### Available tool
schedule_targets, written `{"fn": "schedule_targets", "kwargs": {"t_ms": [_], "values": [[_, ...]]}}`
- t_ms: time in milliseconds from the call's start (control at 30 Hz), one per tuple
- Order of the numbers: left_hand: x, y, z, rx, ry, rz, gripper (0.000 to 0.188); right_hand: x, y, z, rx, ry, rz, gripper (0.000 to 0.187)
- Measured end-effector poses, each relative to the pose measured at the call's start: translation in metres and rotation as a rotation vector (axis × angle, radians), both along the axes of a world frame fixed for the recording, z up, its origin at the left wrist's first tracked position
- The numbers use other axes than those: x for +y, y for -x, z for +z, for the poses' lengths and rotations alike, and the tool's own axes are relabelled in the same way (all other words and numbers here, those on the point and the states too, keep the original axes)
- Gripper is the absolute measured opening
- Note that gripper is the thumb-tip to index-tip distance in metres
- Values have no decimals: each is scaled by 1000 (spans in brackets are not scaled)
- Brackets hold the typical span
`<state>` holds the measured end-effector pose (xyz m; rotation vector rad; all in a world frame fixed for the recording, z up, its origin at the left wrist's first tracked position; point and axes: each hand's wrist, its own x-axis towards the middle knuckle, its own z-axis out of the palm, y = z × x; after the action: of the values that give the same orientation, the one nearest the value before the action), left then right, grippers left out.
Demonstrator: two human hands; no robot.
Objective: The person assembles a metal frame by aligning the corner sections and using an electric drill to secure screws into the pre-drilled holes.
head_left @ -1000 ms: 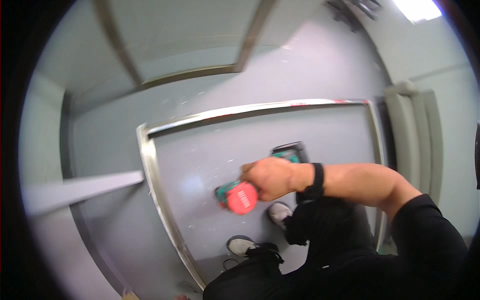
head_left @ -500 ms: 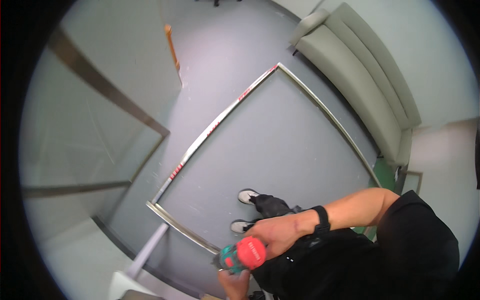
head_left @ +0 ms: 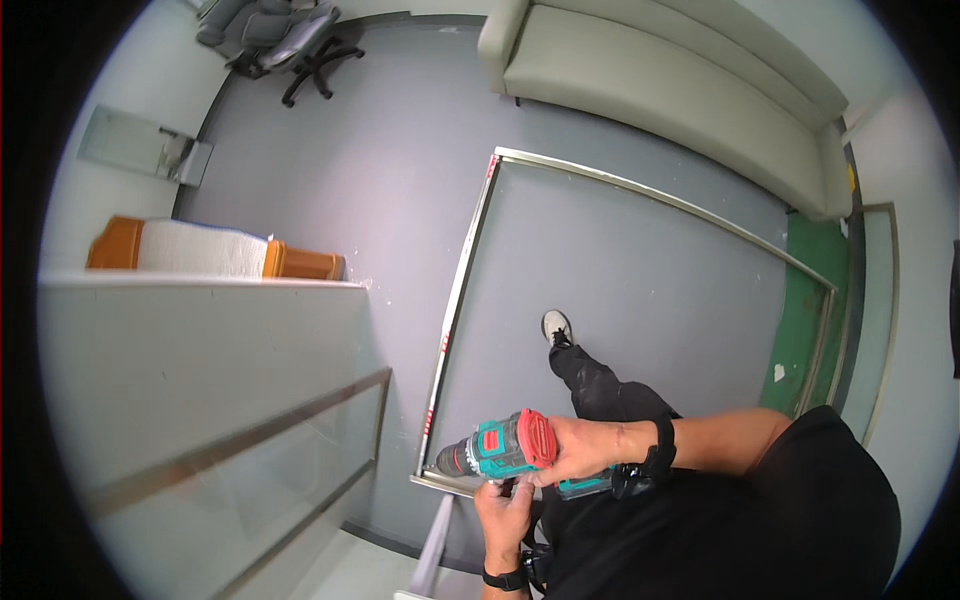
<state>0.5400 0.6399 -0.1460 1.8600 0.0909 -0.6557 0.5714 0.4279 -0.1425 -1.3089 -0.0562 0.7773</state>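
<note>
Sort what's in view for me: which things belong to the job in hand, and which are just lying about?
Likely part of the job:
teal, black and red drill, gripped by the right hand, left hand at its underside
metal frame on the floor, judging by its nearness

Apparently just lying about:
greenish-grey sofa
wheeled office chair

A person's right forearm (head_left: 725,441) extends in from the right, its right hand (head_left: 580,447) curled in a firm grip; the left hand (head_left: 502,513) points upward just beside it.
</note>
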Motion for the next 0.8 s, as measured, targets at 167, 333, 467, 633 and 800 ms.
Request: {"fn": "schedule_targets", "kwargs": {"t_ms": [167, 333, 467, 633, 800], "values": [[-86, -97, 41, 43, 97, 29, 24, -66, -61, 14, -7, -170, -277, 16], [-171, -177, 77, 125, 301, -135, 29, -146, -100, 64, 65, -256, -479, 15], [-182, -218, 97, 85, 353, -470, 19, -156, -100, 100, -30, -240, -601, 19], [-209, -275, 109, -82, 286, -1005, 10, -142, -86, 146, -2, -181, -1006, 12], [-276, -270, 116, 122, 460, -1427, 9, -133, -36, 149, -9, -207, -1459, 17]]}}
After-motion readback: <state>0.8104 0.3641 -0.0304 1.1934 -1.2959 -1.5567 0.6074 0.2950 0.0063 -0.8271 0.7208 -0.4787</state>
